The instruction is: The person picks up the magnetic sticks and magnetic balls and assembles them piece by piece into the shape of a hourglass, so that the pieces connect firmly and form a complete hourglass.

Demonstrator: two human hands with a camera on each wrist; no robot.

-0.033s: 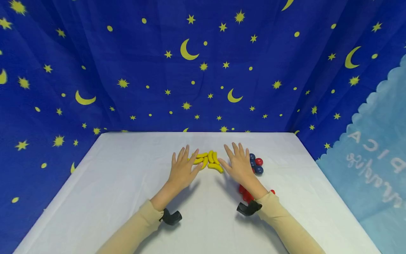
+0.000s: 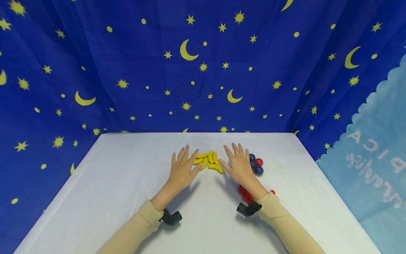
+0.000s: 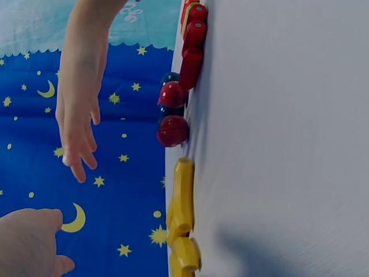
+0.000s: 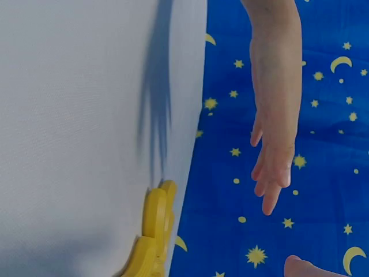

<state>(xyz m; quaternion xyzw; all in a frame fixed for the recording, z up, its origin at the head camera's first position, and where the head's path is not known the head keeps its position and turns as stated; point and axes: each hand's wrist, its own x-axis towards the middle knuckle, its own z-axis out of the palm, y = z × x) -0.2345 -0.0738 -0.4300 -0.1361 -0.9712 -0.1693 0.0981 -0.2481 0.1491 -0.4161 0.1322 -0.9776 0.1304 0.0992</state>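
Note:
A small pile of yellow toy bananas lies on the white table, near its far middle. My left hand hovers just left of the pile, fingers straight and spread, holding nothing. My right hand hovers just right of it in the same flat pose, its thumb close to the nearest banana. In the left wrist view the bananas lie on the cloth while the right hand floats clear above it. The right wrist view shows the left hand also raised above the bananas.
Blue and red balls sit bunched right of my right hand. Red pieces lie under my right wrist; in the left wrist view the red pieces form a row. A starry blue curtain backs the table.

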